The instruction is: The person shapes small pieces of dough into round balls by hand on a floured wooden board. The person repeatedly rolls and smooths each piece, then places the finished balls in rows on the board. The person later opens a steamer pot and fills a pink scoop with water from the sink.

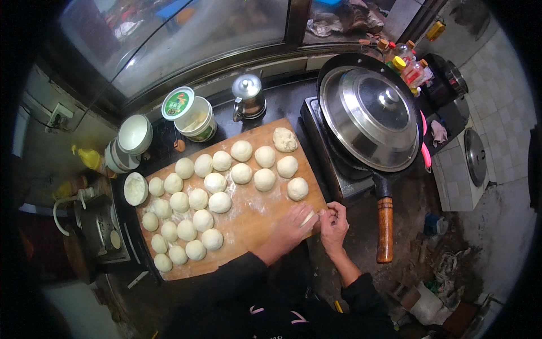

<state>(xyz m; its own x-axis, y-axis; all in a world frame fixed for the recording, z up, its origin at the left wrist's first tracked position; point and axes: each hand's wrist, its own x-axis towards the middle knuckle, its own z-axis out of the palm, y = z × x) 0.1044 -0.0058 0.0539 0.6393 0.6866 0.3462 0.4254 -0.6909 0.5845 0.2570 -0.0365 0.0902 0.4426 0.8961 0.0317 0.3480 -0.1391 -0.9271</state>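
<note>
Several round dough balls (212, 183) lie in loose rows on a floured wooden board (250, 220). At the board's right end, my left hand (292, 224) is over a pale piece of dough (308, 218), which shows between its fingers; the hand is slightly blurred. My right hand (334, 222) is beside it at the board's right edge, fingers bent and fingertips together; whether they pinch any dough is not visible. A rougher lump of dough (285, 140) sits at the board's far right corner. A bowl of flour (136, 189) stands at the left edge.
Right of the board, a lidded wok (372, 118) rests on a stove (353, 186), its wooden handle (385, 231) pointing towards me. Behind the board stand a plastic tub (197, 120) and a metal pot (249, 99). Stacked bowls (134, 134) and a sink (103, 233) are at the left.
</note>
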